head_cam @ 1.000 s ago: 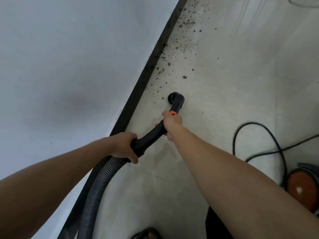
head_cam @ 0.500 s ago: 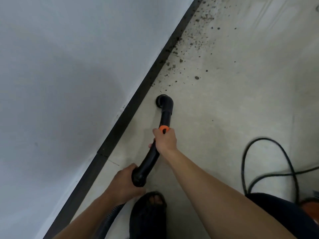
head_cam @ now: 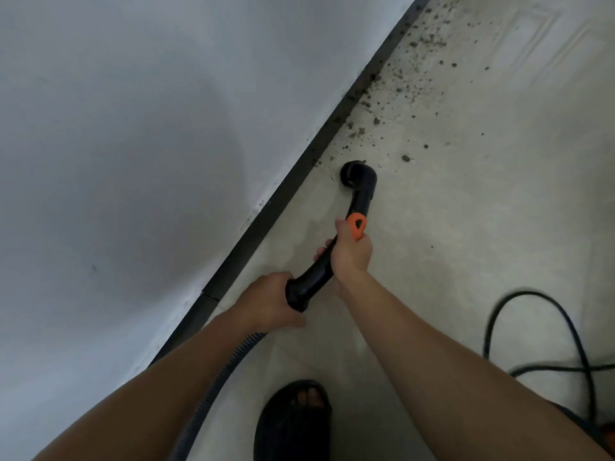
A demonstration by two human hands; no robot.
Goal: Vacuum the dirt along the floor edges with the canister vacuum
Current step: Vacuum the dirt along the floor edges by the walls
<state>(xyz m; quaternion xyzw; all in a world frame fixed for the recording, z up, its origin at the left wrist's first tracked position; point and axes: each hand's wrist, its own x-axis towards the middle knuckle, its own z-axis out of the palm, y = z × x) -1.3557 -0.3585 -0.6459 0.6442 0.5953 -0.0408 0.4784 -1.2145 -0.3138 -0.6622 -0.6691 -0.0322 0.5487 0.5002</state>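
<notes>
Dirt (head_cam: 404,88) lies scattered in dark crumbs and specks on the pale floor (head_cam: 482,234), well ahead of both hands, thickest against the black baseboard (head_cam: 299,171) that runs along the grey wall (head_cam: 133,144). A few stray crumbs sit just beyond the nozzle (head_cam: 352,173), the round black end of the vacuum's curved handle tube (head_cam: 361,197), which points down at the floor close beside the baseboard. The right hand (head_cam: 351,251) is wrapped closed around the tube just below its orange slider (head_cam: 357,224), thumb resting next to it. Behind and to the left of that hand, the left hand (head_cam: 269,304) is curled shut around the thick rear end of the same tube, where the ribbed grey hose (head_cam: 213,394) joins and trails back under the left forearm. Near the right forearm, a foot in a black sandal (head_cam: 293,424) stands on the floor. Off to the right of the right arm, a black power cord (head_cam: 545,327) loops across the floor.
</notes>
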